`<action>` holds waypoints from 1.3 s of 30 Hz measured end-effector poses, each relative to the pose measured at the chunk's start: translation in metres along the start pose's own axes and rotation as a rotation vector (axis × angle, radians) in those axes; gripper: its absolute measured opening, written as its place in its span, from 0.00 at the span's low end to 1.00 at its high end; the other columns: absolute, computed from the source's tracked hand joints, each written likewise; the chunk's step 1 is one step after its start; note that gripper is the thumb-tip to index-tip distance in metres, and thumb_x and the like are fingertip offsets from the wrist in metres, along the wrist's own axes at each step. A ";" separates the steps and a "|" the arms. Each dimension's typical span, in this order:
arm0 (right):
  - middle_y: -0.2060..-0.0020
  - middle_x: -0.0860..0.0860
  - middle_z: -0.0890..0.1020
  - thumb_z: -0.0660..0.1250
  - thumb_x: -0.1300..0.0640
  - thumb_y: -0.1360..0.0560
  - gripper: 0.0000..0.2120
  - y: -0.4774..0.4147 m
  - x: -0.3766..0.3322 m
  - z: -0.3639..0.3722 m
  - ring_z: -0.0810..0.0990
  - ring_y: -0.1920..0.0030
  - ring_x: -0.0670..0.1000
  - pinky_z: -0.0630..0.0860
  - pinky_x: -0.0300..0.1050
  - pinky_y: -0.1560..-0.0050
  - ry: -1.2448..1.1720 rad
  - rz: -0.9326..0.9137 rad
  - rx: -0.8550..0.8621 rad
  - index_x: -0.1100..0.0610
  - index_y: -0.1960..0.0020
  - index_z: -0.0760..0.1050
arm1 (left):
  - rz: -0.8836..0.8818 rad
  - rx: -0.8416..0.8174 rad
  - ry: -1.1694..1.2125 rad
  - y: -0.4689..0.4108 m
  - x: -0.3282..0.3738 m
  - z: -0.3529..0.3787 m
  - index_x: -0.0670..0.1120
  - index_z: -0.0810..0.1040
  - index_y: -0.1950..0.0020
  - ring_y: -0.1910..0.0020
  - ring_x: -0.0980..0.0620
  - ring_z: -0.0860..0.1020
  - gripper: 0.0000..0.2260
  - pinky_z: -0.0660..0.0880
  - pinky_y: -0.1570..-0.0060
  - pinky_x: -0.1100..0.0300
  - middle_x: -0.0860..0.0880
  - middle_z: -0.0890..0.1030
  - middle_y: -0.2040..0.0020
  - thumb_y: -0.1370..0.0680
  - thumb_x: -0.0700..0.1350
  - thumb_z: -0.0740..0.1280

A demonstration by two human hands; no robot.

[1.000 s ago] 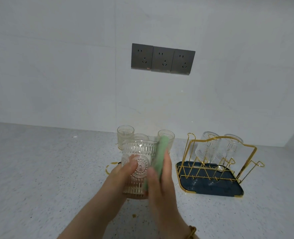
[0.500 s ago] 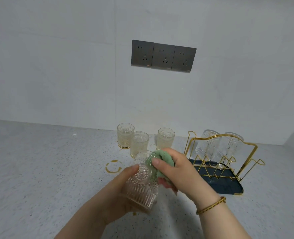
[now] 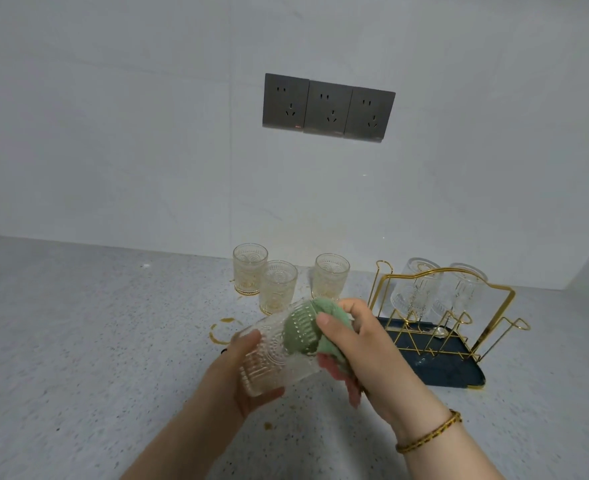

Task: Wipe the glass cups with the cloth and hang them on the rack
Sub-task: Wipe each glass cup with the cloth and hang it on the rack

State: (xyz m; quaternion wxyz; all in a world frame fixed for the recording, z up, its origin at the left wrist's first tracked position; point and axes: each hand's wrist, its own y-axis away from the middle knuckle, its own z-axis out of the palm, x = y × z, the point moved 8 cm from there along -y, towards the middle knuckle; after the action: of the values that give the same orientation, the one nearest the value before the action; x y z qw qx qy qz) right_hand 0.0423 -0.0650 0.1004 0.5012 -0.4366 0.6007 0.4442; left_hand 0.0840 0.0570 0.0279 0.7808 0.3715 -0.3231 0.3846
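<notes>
My left hand [image 3: 241,372] grips an embossed glass cup [image 3: 272,355] by its base, tilted with the mouth up and to the right. My right hand [image 3: 359,344] holds a green cloth [image 3: 307,327] whose end is stuffed into the cup's mouth. Three more embossed cups [image 3: 277,286] stand upright on the counter behind. A gold wire rack [image 3: 442,320] on a dark blue tray [image 3: 452,372] sits at the right, with two clear cups [image 3: 414,289] hung upside down on it.
A yellowish ring stain [image 3: 218,330] marks the speckled grey counter [image 3: 78,341] left of the held cup, with smaller spots nearby. A white wall with three grey sockets [image 3: 327,107] rises behind the counter.
The cup has tilted from upright to lying over towards the right. My right hand moved the cloth from the cup's outer side into its mouth.
</notes>
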 end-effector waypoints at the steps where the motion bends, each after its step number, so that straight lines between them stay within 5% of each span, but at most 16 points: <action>1: 0.71 0.47 0.79 0.63 0.53 0.26 0.07 0.002 0.000 0.002 0.76 0.71 0.45 0.74 0.38 0.69 0.055 0.008 -0.064 0.56 0.52 0.70 | -0.006 -0.012 -0.001 -0.001 0.002 -0.002 0.45 0.75 0.55 0.73 0.52 0.80 0.07 0.77 0.78 0.60 0.46 0.81 0.66 0.23 0.46 0.60; 5: 0.70 0.44 0.78 0.62 0.52 0.25 0.03 0.018 -0.005 0.022 0.75 0.70 0.43 0.72 0.38 0.68 0.391 0.005 -0.388 0.49 0.57 0.72 | 0.008 -0.120 -0.078 0.002 0.011 0.003 0.45 0.78 0.57 0.75 0.53 0.80 0.10 0.77 0.78 0.61 0.49 0.82 0.71 0.31 0.50 0.63; 9: 0.53 0.44 0.79 0.61 0.52 0.24 0.05 0.026 -0.013 0.039 0.78 0.51 0.45 0.73 0.36 0.49 0.580 -0.104 -0.553 0.44 0.50 0.73 | -0.050 -0.203 -0.119 0.005 0.009 0.011 0.46 0.83 0.68 0.76 0.51 0.79 0.13 0.76 0.80 0.62 0.46 0.81 0.71 0.34 0.52 0.63; 12: 0.55 0.42 0.77 0.60 0.52 0.23 0.04 0.025 -0.015 0.043 0.76 0.56 0.40 0.72 0.31 0.52 0.581 -0.103 -0.564 0.45 0.52 0.72 | -0.109 -0.217 -0.108 0.006 0.004 0.013 0.46 0.84 0.72 0.77 0.51 0.78 0.16 0.76 0.80 0.62 0.45 0.81 0.71 0.33 0.53 0.62; 17: 0.64 0.40 0.77 0.69 0.57 0.29 0.13 0.034 -0.009 0.047 0.76 0.65 0.34 0.73 0.28 0.62 0.661 -0.012 -0.738 0.42 0.53 0.69 | -0.136 -0.164 -0.060 0.005 0.004 0.008 0.44 0.77 0.59 0.78 0.50 0.78 0.14 0.76 0.80 0.61 0.46 0.80 0.73 0.36 0.53 0.64; 19: 0.57 0.43 0.79 0.71 0.56 0.30 0.16 0.032 -0.003 0.050 0.78 0.59 0.36 0.75 0.30 0.55 0.792 -0.089 -0.735 0.48 0.45 0.71 | -0.138 -0.166 -0.071 0.007 0.005 0.009 0.44 0.76 0.59 0.78 0.51 0.78 0.13 0.75 0.80 0.62 0.47 0.79 0.74 0.34 0.53 0.64; 22: 0.65 0.43 0.72 0.64 0.59 0.26 0.13 0.024 -0.001 0.053 0.72 0.69 0.34 0.68 0.24 0.66 0.868 -0.192 -0.614 0.59 0.42 0.71 | -0.119 -0.186 -0.128 0.004 0.004 0.010 0.44 0.78 0.59 0.76 0.51 0.79 0.15 0.76 0.79 0.62 0.46 0.81 0.72 0.27 0.54 0.60; 25: 0.65 0.44 0.72 0.63 0.60 0.25 0.08 0.017 -0.001 0.047 0.70 0.70 0.36 0.67 0.26 0.69 0.680 -0.144 -0.520 0.57 0.46 0.73 | -0.026 -0.266 -0.154 0.004 0.011 0.010 0.46 0.81 0.52 0.61 0.48 0.84 0.16 0.81 0.66 0.54 0.45 0.85 0.57 0.30 0.56 0.64; 28: 0.77 0.57 0.75 0.73 0.64 0.37 0.10 0.012 0.016 0.039 0.73 0.80 0.45 0.71 0.36 0.78 0.035 0.217 -0.427 0.66 0.57 0.78 | 0.103 -0.337 -0.183 0.006 0.024 0.010 0.48 0.76 0.42 0.48 0.48 0.82 0.22 0.80 0.55 0.55 0.45 0.81 0.45 0.35 0.51 0.70; 30: 0.73 0.72 0.73 0.77 0.61 0.47 0.28 0.009 0.025 0.039 0.75 0.76 0.54 0.77 0.48 0.64 -0.311 0.309 -0.326 0.78 0.54 0.74 | 0.149 -0.319 -0.173 0.002 0.030 0.006 0.48 0.72 0.38 0.50 0.46 0.82 0.33 0.80 0.57 0.57 0.44 0.80 0.44 0.43 0.50 0.73; 31: 0.71 0.74 0.73 0.77 0.62 0.44 0.23 0.010 0.027 0.043 0.75 0.76 0.54 0.77 0.53 0.59 -0.333 0.305 -0.342 0.76 0.57 0.77 | 0.167 -0.323 -0.170 0.002 0.033 0.009 0.46 0.72 0.38 0.52 0.46 0.82 0.35 0.80 0.59 0.57 0.43 0.81 0.46 0.44 0.50 0.74; 32: 0.76 0.68 0.76 0.74 0.62 0.39 0.09 0.015 0.020 0.047 0.74 0.79 0.50 0.76 0.49 0.63 -0.263 0.311 -0.336 0.69 0.65 0.80 | 0.182 -0.321 -0.168 0.003 0.035 0.010 0.45 0.73 0.40 0.55 0.47 0.82 0.33 0.80 0.61 0.58 0.43 0.82 0.49 0.43 0.50 0.75; 33: 0.80 0.57 0.75 0.70 0.63 0.33 0.08 0.017 0.018 0.048 0.73 0.82 0.45 0.74 0.41 0.72 -0.056 0.263 -0.364 0.63 0.70 0.79 | 0.181 -0.304 -0.167 0.004 0.036 0.011 0.44 0.75 0.44 0.58 0.48 0.82 0.26 0.80 0.63 0.57 0.44 0.83 0.53 0.40 0.48 0.74; 34: 0.79 0.49 0.74 0.68 0.62 0.29 0.08 0.020 0.013 0.049 0.71 0.82 0.40 0.69 0.33 0.77 0.219 0.186 -0.393 0.62 0.66 0.78 | 0.156 -0.275 -0.171 0.004 0.035 0.011 0.44 0.77 0.47 0.60 0.49 0.82 0.20 0.80 0.64 0.56 0.45 0.84 0.57 0.37 0.47 0.73; 37: 0.68 0.41 0.68 0.65 0.59 0.28 0.11 0.022 0.003 0.058 0.70 0.71 0.32 0.65 0.24 0.69 0.769 -0.269 -0.476 0.60 0.46 0.72 | 0.025 -0.226 -0.193 0.004 0.022 0.009 0.44 0.80 0.51 0.61 0.49 0.84 0.14 0.80 0.66 0.56 0.46 0.85 0.59 0.30 0.52 0.65; 39: 0.68 0.44 0.67 0.63 0.60 0.28 0.04 0.025 0.002 0.065 0.69 0.71 0.33 0.64 0.24 0.69 0.835 -0.329 -0.515 0.57 0.53 0.71 | -0.017 -0.231 -0.175 0.004 0.016 0.009 0.44 0.80 0.52 0.63 0.50 0.84 0.16 0.80 0.68 0.57 0.46 0.86 0.61 0.32 0.53 0.64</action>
State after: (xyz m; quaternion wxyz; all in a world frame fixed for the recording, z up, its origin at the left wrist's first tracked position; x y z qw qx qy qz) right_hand 0.0316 0.0036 0.0938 0.1583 -0.7746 0.5440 0.2811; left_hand 0.0869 0.0573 0.0468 0.7905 0.3138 -0.4288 0.3046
